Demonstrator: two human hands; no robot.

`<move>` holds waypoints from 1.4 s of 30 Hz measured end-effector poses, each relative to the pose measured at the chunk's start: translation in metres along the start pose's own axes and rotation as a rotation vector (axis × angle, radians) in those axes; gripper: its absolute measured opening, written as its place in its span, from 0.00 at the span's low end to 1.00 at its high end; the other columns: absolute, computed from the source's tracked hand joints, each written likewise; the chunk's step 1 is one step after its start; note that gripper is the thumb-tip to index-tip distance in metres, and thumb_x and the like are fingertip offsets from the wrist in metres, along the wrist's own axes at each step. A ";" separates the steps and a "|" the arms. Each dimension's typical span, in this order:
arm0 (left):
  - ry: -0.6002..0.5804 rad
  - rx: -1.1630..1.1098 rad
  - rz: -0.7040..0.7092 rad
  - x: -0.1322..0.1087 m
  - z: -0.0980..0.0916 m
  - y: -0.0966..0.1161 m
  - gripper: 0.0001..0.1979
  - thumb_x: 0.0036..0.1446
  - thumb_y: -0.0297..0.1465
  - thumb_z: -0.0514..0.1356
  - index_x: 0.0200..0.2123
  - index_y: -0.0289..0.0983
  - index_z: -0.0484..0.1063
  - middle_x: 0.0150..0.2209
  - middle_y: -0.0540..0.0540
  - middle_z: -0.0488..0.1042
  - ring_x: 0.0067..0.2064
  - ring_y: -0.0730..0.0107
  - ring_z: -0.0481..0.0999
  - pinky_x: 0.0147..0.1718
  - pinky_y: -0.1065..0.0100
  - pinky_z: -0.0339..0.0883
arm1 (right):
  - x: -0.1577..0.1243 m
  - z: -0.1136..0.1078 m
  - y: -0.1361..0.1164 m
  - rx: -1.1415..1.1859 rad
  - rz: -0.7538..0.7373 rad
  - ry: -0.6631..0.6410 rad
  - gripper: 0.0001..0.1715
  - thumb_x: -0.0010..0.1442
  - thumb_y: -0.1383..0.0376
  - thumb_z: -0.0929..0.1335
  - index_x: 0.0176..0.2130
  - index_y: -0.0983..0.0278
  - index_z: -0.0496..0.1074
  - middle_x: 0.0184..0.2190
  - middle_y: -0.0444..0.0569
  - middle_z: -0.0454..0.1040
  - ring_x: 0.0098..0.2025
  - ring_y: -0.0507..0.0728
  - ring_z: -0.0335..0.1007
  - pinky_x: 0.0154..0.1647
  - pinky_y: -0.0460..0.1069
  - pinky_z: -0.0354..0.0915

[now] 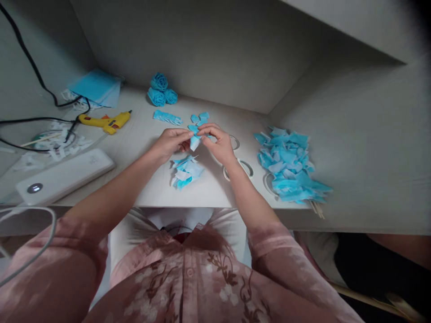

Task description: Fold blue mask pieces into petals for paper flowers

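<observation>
Between my two hands is a small blue-and-white fabric petal (194,142). My left hand (173,142) pinches its left side with thumb and forefinger. The fingers of my right hand (218,141) are closed on its right side. A few loose blue petals (201,118) lie on the table just beyond my fingers. Below my hands sits a small heap of blue and white pieces (186,172). A stacked row of blue pieces (167,117) lies beyond my left hand. Three blue fabric roses (159,83) are grouped at the back.
On the left lie a yellow glue gun (111,122), blue face masks (96,87), white scraps (60,141) and a white power bank (67,175). Scissors (247,168) lie beneath my right forearm. A large pile of blue petals (286,154) fills the right side, with thin sticks (317,209) at the edge.
</observation>
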State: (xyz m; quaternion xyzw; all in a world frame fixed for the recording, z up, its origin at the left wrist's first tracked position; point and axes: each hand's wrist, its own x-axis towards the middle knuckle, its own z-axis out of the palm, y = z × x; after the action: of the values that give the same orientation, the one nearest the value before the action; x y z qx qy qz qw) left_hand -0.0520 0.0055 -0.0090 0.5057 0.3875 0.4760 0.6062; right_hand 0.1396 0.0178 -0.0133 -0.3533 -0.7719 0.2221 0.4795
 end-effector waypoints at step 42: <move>0.190 0.150 0.185 -0.001 0.006 -0.005 0.09 0.51 0.33 0.65 0.22 0.37 0.72 0.17 0.54 0.66 0.21 0.77 0.62 0.23 0.72 0.54 | -0.002 0.020 -0.010 0.420 0.461 -0.019 0.20 0.47 0.51 0.76 0.28 0.63 0.72 0.24 0.39 0.69 0.29 0.49 0.61 0.36 0.47 0.60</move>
State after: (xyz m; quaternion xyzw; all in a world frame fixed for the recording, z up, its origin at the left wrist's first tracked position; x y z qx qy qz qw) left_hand -0.0461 0.0030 -0.0126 0.5359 0.4295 0.5454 0.4806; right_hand 0.1187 0.0097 -0.0164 -0.4102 -0.6130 0.4830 0.4718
